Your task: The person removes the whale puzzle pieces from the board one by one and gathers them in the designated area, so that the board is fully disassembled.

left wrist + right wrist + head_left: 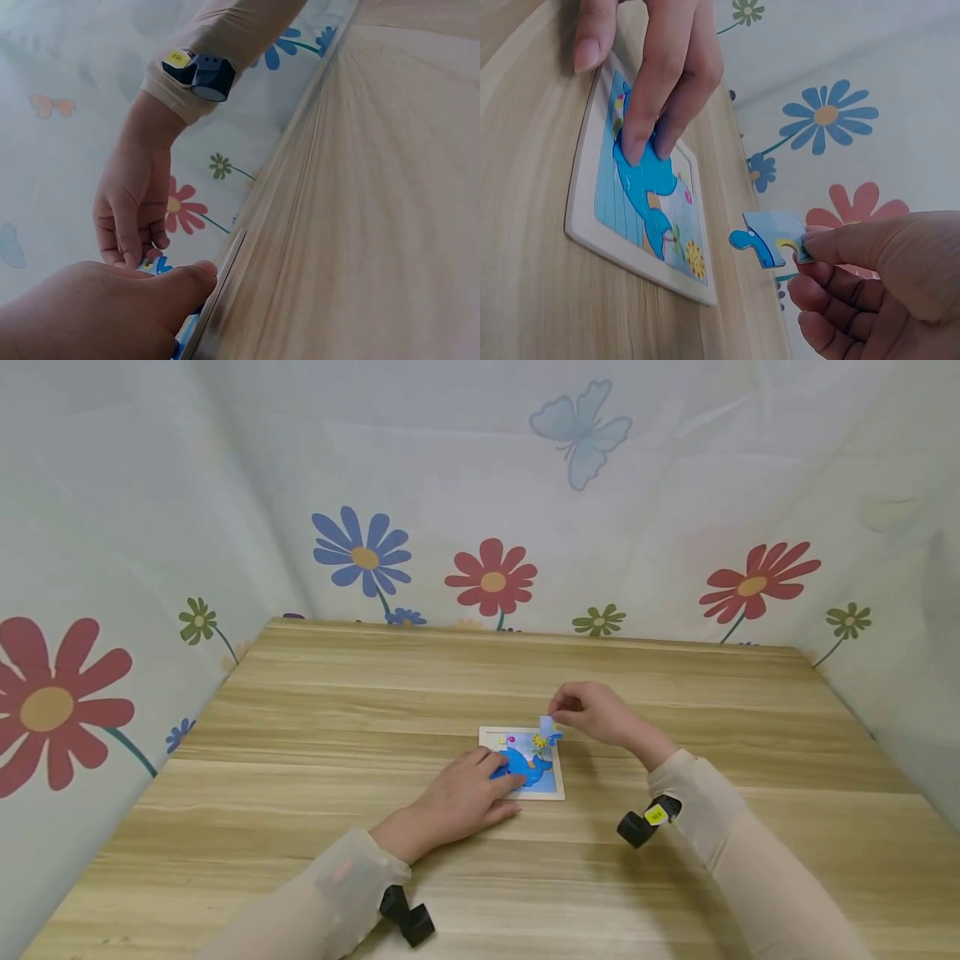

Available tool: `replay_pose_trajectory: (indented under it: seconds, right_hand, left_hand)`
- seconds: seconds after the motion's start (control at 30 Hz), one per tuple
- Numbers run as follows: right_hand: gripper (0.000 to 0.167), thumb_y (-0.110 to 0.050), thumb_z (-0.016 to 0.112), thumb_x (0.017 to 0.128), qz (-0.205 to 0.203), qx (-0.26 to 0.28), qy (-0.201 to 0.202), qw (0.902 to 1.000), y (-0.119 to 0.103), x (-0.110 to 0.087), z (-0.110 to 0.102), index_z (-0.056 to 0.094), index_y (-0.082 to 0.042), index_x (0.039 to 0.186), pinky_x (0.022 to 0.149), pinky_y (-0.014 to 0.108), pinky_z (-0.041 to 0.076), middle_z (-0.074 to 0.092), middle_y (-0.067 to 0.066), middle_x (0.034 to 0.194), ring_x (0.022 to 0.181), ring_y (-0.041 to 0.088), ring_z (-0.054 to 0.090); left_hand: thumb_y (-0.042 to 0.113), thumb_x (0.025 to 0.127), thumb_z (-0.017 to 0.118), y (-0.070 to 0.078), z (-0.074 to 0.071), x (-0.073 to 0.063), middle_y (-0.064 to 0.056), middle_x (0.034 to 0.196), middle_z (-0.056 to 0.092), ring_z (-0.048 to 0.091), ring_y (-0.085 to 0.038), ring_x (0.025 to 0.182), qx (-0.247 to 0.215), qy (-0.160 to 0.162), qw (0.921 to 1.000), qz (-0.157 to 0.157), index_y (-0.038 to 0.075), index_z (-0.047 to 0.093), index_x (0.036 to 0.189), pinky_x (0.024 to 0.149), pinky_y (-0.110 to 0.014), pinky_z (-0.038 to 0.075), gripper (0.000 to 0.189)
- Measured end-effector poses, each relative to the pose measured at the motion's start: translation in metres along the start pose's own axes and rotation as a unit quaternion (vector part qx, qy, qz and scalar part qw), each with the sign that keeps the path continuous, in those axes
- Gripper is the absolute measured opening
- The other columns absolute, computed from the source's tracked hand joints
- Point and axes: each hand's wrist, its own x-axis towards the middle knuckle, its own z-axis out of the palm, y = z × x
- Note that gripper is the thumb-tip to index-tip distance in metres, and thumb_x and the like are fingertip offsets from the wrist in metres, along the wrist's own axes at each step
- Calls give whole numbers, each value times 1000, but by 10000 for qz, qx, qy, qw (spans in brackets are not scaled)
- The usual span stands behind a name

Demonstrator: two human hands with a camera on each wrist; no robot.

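Observation:
A jigsaw puzzle (531, 772) with a blue whale and a yellow sunflower lies flat in a pale tray frame (637, 268). My left hand (463, 793) rests over its left side, fingertips pressing on the whale and thumb by the near edge. Part of the whale is hidden under those fingers. Above the far right corner, my right hand (596, 714) pinches a light blue puzzle piece (763, 238) between thumb and fingers. The piece is held off the board and bears a dark blue shape and a bit of yellow.
The wooden table (360, 693) extends around the puzzle on every side. A white cloth (450, 468) printed with flowers and a butterfly hangs behind and beside it. Each wrist wears a small black camera (637, 828).

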Motion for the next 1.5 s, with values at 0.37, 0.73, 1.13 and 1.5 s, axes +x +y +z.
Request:
replay_pose_trajectory:
  seconds: [0.37, 0.73, 1.13, 1.5]
  right_hand:
    - [9, -8, 58, 94, 323, -7, -174, 9993, 21, -1, -1, 66, -4, 95, 70, 26, 44, 63, 8, 88, 79, 17, 52]
    - [9, -5, 58, 93, 342, 211, -268, 9988, 40, 1, 2, 65, 1, 93, 69, 26, 43, 64, 9, 84, 75, 14, 51]
    - [9, -6, 60, 93, 700, 284, -266, 9968, 51, 2, 11, 65, 1, 96, 67, 25, 45, 66, 11, 88, 76, 15, 54]
    - [9, -8, 62, 91, 624, 129, -37, 9980, 54, 1, 15, 67, -1, 95, 73, 27, 44, 67, 10, 90, 79, 16, 54]
  left_hand:
    - [48, 94, 55, 1, -2, -1, -5, 119, 63, 56, -20, 110, -30, 12, 10000, -16, 24, 66, 124, 99, -35, 46, 40]
    - [48, 95, 53, 0, -2, 0, -4, 121, 63, 55, -20, 111, -58, -73, 9999, -51, 24, 65, 125, 100, -35, 45, 40]
    - [48, 94, 55, 0, -1, 0, -5, 120, 63, 55, -21, 111, 29, -21, 10000, 27, 23, 65, 125, 100, -35, 45, 41]
    - [48, 95, 53, 0, 0, -1, -5, 122, 63, 55, -21, 112, -12, -63, 10000, -4, 24, 64, 126, 101, -36, 44, 41]
